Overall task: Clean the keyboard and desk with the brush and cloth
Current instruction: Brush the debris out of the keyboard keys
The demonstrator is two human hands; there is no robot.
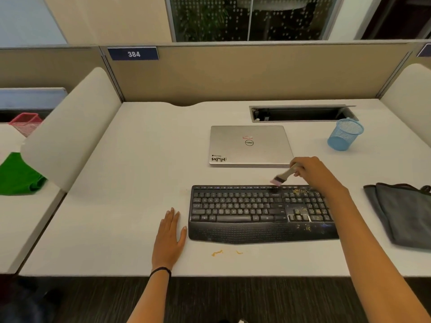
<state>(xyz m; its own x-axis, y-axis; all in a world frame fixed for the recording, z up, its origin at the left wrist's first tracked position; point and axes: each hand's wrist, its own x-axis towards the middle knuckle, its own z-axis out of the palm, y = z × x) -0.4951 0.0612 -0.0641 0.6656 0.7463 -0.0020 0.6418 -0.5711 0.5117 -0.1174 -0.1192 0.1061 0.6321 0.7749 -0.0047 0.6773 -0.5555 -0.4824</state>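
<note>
At the far edge of the keyboard, which runs left to right, the right hand grips the brush just left of the number-pad crumbs, while the left hand rests flat, empty, beside its left end.

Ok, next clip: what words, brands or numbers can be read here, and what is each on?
"384": white digits, blue plate on the partition.
"DELL": round logo, upside down from this view, on the closed laptop lid.
"WMN": black-lettered sticker at the lid's near left corner; small line above it blurred.
Unreadable: the red sticker above the logo; the keyboard key legends, too small.
</note>
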